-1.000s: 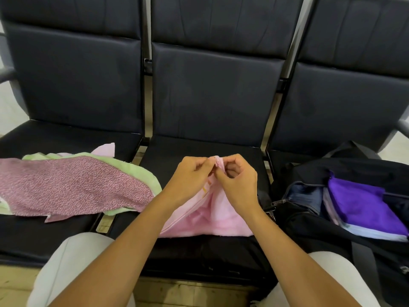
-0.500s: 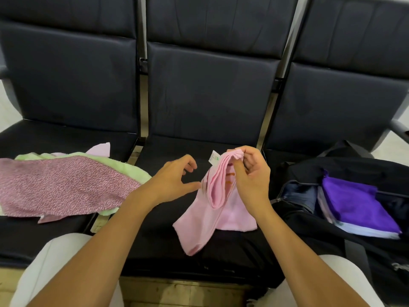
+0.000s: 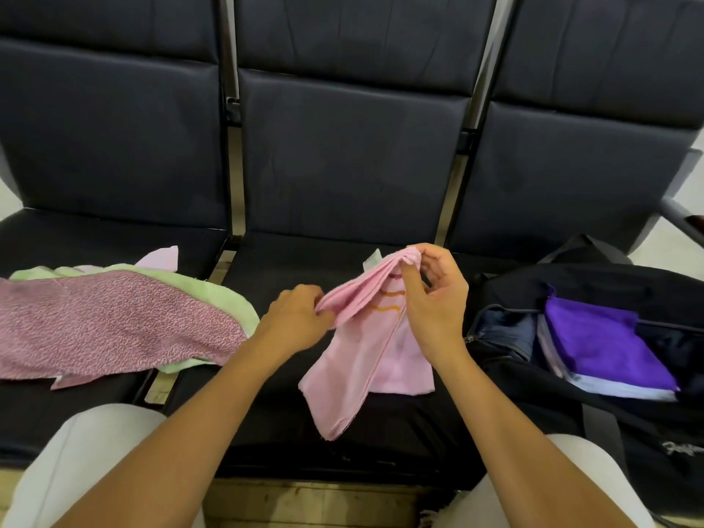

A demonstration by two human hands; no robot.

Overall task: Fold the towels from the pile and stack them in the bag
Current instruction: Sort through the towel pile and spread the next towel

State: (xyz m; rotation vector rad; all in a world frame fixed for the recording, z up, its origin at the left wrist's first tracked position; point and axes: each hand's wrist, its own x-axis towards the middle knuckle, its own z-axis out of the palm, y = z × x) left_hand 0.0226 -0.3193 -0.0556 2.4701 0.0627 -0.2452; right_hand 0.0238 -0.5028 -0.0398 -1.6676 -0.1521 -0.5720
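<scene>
A pink towel (image 3: 354, 360) hangs over the middle seat, held up by both hands. My right hand (image 3: 434, 299) pinches its bunched top corner, where a small white label sticks out. My left hand (image 3: 297, 318) grips the upper edge further left. The towel's lower end droops onto the seat. On the left seat lies the pile (image 3: 114, 322): a speckled pink-red towel over a light green one, with a pale pink corner behind. An open black bag (image 3: 594, 287) sits on the right seat, holding a folded purple towel (image 3: 602, 341) on top of lighter ones.
Three dark padded seats (image 3: 343, 177) with metal gaps between them stretch across the view. My light-trousered knees (image 3: 87, 451) are at the bottom corners, with wooden floor between. A metal armrest (image 3: 682, 219) stands at the far right.
My left hand let go of the towel, then reached back and gripped its upper edge. My right hand lifted the bunched corner up and to the right.
</scene>
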